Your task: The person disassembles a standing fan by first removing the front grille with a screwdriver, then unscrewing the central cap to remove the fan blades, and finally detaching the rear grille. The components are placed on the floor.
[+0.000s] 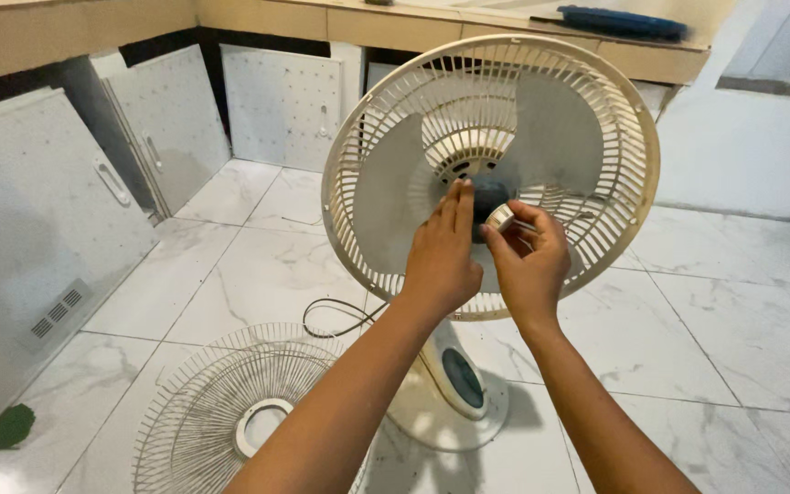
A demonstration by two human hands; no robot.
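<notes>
A cream table fan stands on the marble floor with its front grille off. Its rear grille (596, 110) rings grey translucent blades (555, 128) around a dark hub (490, 194). My left hand (441, 256) lies flat on a blade beside the hub, fingers together and pointing up. My right hand (530, 261) pinches a small white cap (500, 217) at the hub between thumb and fingers. The fan's base (454, 393) with a dark oval panel shows below my forearms.
The detached front grille (230, 412) lies flat on the floor at lower left. A dark cord (336, 316) loops behind the fan. White cabinet doors (166, 128) lean against the wall at left. A green leaf (6, 428) lies on the floor. A blue tray (624, 20) sits on the counter.
</notes>
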